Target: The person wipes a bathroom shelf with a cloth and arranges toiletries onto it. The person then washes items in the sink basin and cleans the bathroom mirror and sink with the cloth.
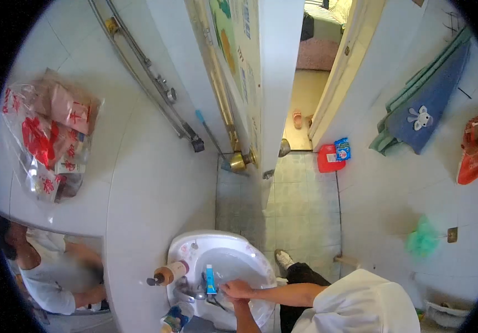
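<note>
Both my hands are close together over the white washbasin (186, 242), beside the dark faucet (186, 290). My right hand (238, 288) reaches in from the right with its fingers closed. Whatever it grips, if anything, is too small to make out. Just under it is my left hand (241, 301), its fingers mostly hidden by the right. A blue and white tube (210, 279) lies by the faucet, close to my right fingertips. On the basin's left rim stands a brown pump bottle (171, 273), and a blue and white container (176, 317) is below it.
A mirror (61, 272) reflects a person. A bag of packages (55, 136) hangs on the left wall. An open door (250, 83) stands ahead, with a red container (329, 159) on the floor beyond. Blue and green towels (425, 102) hang at right. A white shoe (284, 258) shows below.
</note>
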Action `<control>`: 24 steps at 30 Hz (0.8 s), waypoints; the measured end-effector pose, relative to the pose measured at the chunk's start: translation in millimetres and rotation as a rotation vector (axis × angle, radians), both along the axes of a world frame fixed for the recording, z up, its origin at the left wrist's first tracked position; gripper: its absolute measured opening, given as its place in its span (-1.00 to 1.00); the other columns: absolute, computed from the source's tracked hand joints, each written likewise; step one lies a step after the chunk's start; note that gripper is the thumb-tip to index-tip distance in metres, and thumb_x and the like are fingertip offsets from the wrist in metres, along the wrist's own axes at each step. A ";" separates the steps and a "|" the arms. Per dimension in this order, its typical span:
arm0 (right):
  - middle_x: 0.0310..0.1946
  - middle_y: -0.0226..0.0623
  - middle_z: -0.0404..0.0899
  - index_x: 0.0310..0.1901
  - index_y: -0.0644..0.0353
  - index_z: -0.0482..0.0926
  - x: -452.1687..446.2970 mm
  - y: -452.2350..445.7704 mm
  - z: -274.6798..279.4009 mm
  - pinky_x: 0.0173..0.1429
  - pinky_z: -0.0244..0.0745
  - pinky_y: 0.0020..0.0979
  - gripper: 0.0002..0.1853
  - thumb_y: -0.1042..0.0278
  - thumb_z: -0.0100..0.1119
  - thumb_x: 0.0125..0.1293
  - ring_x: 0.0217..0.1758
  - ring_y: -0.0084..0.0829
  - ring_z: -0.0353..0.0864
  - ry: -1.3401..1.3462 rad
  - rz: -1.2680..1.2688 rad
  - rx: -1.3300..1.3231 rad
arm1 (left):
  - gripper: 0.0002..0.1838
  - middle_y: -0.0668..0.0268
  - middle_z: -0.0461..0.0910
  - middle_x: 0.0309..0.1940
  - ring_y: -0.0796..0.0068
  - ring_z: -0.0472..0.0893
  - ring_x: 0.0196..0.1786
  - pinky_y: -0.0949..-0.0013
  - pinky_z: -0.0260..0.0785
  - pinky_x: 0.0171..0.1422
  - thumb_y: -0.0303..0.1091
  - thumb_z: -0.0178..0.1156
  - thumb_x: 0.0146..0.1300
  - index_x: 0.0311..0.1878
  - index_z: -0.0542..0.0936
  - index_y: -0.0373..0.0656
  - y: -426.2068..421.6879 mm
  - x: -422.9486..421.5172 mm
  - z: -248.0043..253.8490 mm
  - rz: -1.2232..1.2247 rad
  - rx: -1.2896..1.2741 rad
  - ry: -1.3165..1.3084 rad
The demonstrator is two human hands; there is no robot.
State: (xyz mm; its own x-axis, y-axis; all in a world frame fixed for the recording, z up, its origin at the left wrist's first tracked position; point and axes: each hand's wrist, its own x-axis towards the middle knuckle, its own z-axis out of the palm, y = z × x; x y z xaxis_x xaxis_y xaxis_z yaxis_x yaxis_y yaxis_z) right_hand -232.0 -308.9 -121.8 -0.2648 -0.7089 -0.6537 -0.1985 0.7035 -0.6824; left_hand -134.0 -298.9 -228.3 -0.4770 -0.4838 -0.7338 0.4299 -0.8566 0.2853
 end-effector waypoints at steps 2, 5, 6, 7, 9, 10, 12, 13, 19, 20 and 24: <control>-0.23 0.06 0.60 -0.18 0.20 0.63 -7.3 -3.4 3.6 0.00 0.44 0.02 -0.45 -0.15 -0.15 0.27 -0.12 0.05 0.60 0.023 0.033 0.008 | -0.65 0.42 0.53 -0.39 0.49 0.50 -0.43 0.33 0.34 -0.45 0.06 -0.07 0.32 -0.18 0.52 0.00 2.1 -5.8 16.9 0.029 -0.045 0.023; -0.33 0.08 0.61 -0.35 0.22 0.64 -21.8 -15.8 -31.0 -0.06 0.46 0.00 -0.48 -0.13 -0.11 0.26 -0.19 0.04 0.60 0.248 -0.069 -0.013 | -0.59 0.31 0.53 -0.06 0.26 0.51 -0.03 0.14 0.33 0.15 0.02 -0.13 0.32 0.03 0.47 -0.03 -6.0 -16.6 34.0 -0.133 -0.261 0.048; -0.31 0.09 0.60 -0.35 0.21 0.64 -24.5 -14.1 -36.7 -0.06 0.46 0.01 -0.52 -0.07 -0.07 0.25 -0.18 0.03 0.60 0.418 -0.079 -0.123 | -0.59 0.31 0.53 -0.06 0.26 0.51 -0.03 0.14 0.33 0.15 0.02 -0.13 0.32 0.03 0.47 -0.03 -2.3 -18.1 50.0 -0.136 -0.267 0.055; -0.29 0.10 0.60 -0.34 0.21 0.65 -28.7 -12.6 -43.4 -0.06 0.46 0.02 -0.57 -0.02 -0.03 0.23 -0.17 0.01 0.61 0.591 -0.091 -0.234 | -0.55 0.32 0.54 -0.16 0.28 0.53 -0.19 0.20 0.36 -0.13 0.09 -0.14 0.31 0.00 0.49 -0.01 3.2 -21.7 66.2 -0.036 -0.166 -0.082; -0.28 0.09 0.60 -0.32 0.20 0.65 -36.2 9.2 -40.4 -0.05 0.45 0.02 -0.60 0.00 0.00 0.21 -0.16 0.02 0.60 0.691 0.052 -0.523 | -0.51 0.34 0.56 -0.27 0.31 0.55 -0.35 0.26 0.39 -0.40 0.17 -0.16 0.29 -0.03 0.52 0.01 9.3 -27.0 81.7 0.058 -0.070 -0.217; -0.27 0.08 0.60 -0.29 0.19 0.65 -38.1 15.8 -37.5 -0.04 0.45 0.03 -0.63 0.03 0.03 0.19 -0.16 0.02 0.60 0.780 0.204 -0.804 | -0.52 0.32 0.52 -0.11 0.28 0.51 -0.16 0.19 0.35 -0.13 0.08 -0.17 0.33 0.08 0.46 -0.05 10.9 -29.5 83.3 0.058 -0.034 -0.126; -0.27 0.07 0.60 -0.28 0.17 0.64 -23.7 15.6 -39.2 -0.04 0.44 0.02 -0.64 0.04 0.02 0.19 -0.17 0.03 0.60 0.492 0.217 -0.435 | -0.51 0.29 0.48 0.05 0.24 0.48 0.03 0.12 0.33 0.13 -0.01 -0.18 0.36 0.18 0.40 -0.12 13.1 -31.9 84.8 0.041 0.034 0.014; -0.27 0.06 0.60 -0.27 0.16 0.63 -15.4 14.3 -37.4 -0.05 0.44 0.02 -0.65 0.05 0.01 0.19 -0.17 0.04 0.59 0.192 0.226 -0.071 | -0.51 0.27 0.48 0.04 0.23 0.49 0.02 0.12 0.34 0.11 0.00 -0.16 0.35 0.17 0.41 -0.13 10.6 -32.9 80.7 0.024 0.040 0.029; -0.29 0.04 0.60 -0.25 0.13 0.63 27.5 14.1 -6.5 -0.06 0.45 -0.01 -0.67 0.08 0.00 0.18 -0.18 0.04 0.59 0.085 -0.239 0.041 | -0.50 0.17 0.48 0.00 0.18 0.50 -0.02 0.12 0.38 0.02 0.02 -0.09 0.29 0.09 0.43 -0.18 6.0 -15.4 49.9 -0.069 0.045 -0.028; -0.29 0.04 0.60 -0.25 0.13 0.63 22.5 17.7 -7.6 -0.06 0.45 -0.01 -0.67 0.08 0.00 0.18 -0.18 0.04 0.59 0.078 -0.242 0.041 | -0.50 0.15 0.49 -0.01 0.18 0.50 -0.03 0.12 0.39 0.01 0.03 -0.07 0.28 0.08 0.43 -0.19 5.8 -9.6 44.1 -0.088 0.035 -0.056; -0.18 0.01 0.59 -0.26 0.18 0.61 -2.6 0.7 -50.4 -0.03 0.44 -0.03 -0.67 0.10 0.01 0.16 -0.07 0.01 0.56 0.110 -0.242 0.068 | -0.48 0.09 0.49 -0.04 0.15 0.52 -0.05 0.12 0.41 -0.05 0.04 -0.02 0.24 0.03 0.45 -0.22 -3.2 31.0 -1.5 -0.269 -0.259 -0.442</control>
State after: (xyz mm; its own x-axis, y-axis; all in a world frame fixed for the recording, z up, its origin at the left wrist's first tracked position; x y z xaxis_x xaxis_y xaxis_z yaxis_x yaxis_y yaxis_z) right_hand -234.6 -308.2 -172.2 -0.4931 -0.5714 -0.6560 -0.0889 0.7832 -0.6154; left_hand -103.0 -302.0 -229.9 -0.2836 -0.5783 -0.7650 -0.0011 -0.7975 0.6033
